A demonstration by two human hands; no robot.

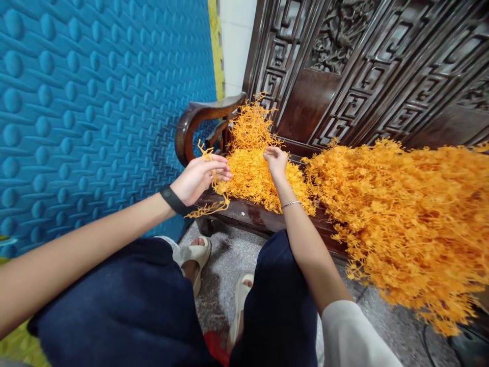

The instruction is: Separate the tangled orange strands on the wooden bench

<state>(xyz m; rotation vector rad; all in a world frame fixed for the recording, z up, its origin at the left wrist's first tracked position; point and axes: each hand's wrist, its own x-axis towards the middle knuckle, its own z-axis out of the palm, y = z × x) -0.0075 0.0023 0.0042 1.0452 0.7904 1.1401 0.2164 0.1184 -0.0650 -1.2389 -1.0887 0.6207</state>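
My left hand (200, 176) is closed around a thin orange plastic sprig (214, 201) that dangles down from my fingers over the bench's front edge. My right hand (275, 160) reaches into a small heap of orange plastic sprigs (252, 176) on the dark wooden bench (248, 216), its fingers curled down into the heap. A black band sits on my left wrist and a thin silver bracelet on my right. A much larger pile of the same orange sprigs (405, 219) covers the bench to the right.
The bench has a curved armrest (198, 120) and a carved backrest (362, 66). A blue embossed panel (95, 112) stands at the left. My knees in dark trousers and feet in pale sandals (200, 257) rest on a speckled floor.
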